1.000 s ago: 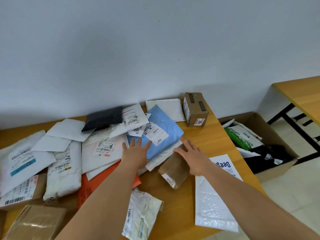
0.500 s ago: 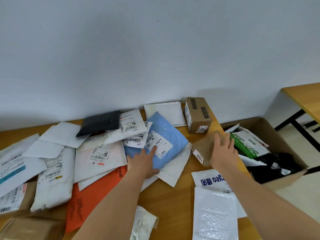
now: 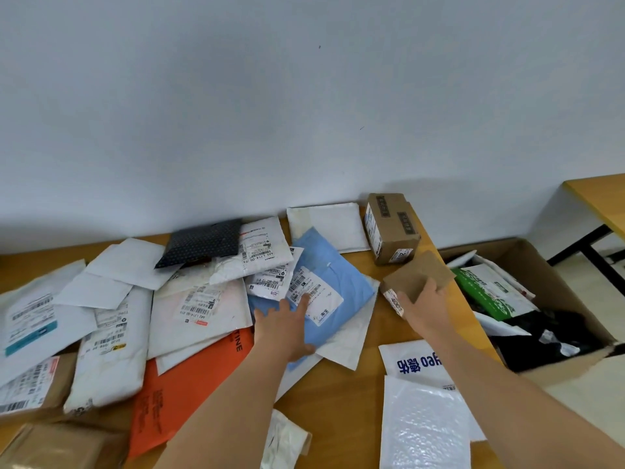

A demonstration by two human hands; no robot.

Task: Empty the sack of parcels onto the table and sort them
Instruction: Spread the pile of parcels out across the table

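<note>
The sorting is under way, and I judge its chief risks sit at the table's (image 3: 341,394) right edge. Nearest, a white bubble mailer (image 3: 422,424) and a white mailer with blue print (image 3: 414,362) lie by the near right corner, the first overlapping the second; a brushing forearm could slide either off toward the floor.

The left hand (image 3: 287,330) rests flat, fingers spread, on the blue mailer (image 3: 334,289), which lies on a white envelope (image 3: 345,336) mid-table. Pulling it could drag the labelled white parcels overlapping its left side and disorder the heap.

The right hand (image 3: 424,308) holds a small brown padded parcel (image 3: 417,275), fingers curled over its near edge, just above the right edge and short of the open cardboard box (image 3: 558,286) on the floor beside the table. The hold looks shallow, so a loose release could drop the parcel between table and box.

Count, as far as overlap allows:
- Orange mailer (image 3: 189,387): one
- Blue mailer: one
- Black dotted pouch (image 3: 203,242): one, near the far edge
- Sealed brown carton (image 3: 389,228): one, at the far right corner
- Brown parcels at the near left corner: two or three
- White mailers: roughly a dozen, too overlapped to count exactly
</note>
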